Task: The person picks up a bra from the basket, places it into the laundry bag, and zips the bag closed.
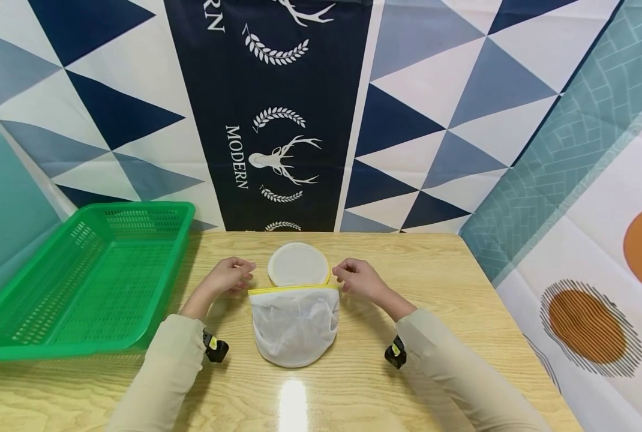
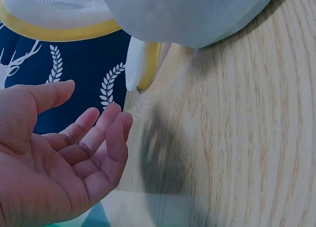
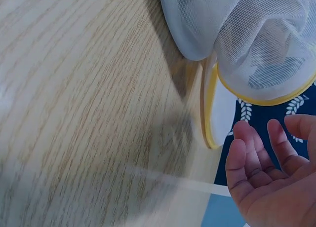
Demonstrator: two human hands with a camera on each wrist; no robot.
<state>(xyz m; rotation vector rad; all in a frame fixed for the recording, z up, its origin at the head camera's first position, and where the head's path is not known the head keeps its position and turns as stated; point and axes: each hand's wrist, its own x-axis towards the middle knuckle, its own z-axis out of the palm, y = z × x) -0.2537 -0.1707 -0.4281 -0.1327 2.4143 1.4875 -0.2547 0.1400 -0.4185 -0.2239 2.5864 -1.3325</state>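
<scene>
A white mesh bag (image 1: 295,327) with a yellow-edged rim stands on the table, its rounded body toward me. Behind its rim shows a round white disc-shaped part (image 1: 299,264) with yellow edging, partly hidden by the bag. My left hand (image 1: 231,275) hovers just left of the rim, fingers relaxed and holding nothing. On the other side, my right hand (image 1: 357,278) is close to the rim's right end, its fingers loosely bent around nothing. Both wrist views show a gap between the fingers and the mesh, with the left palm (image 2: 64,163) and right palm (image 3: 281,187) turned up.
A large green plastic basket (image 1: 156,300) stands at the left of the wooden table (image 1: 429,384). Behind the table's far edge hangs a patterned cloth (image 1: 407,120) with triangles and a deer print. More patterned cloth (image 1: 569,240) hangs along the right side.
</scene>
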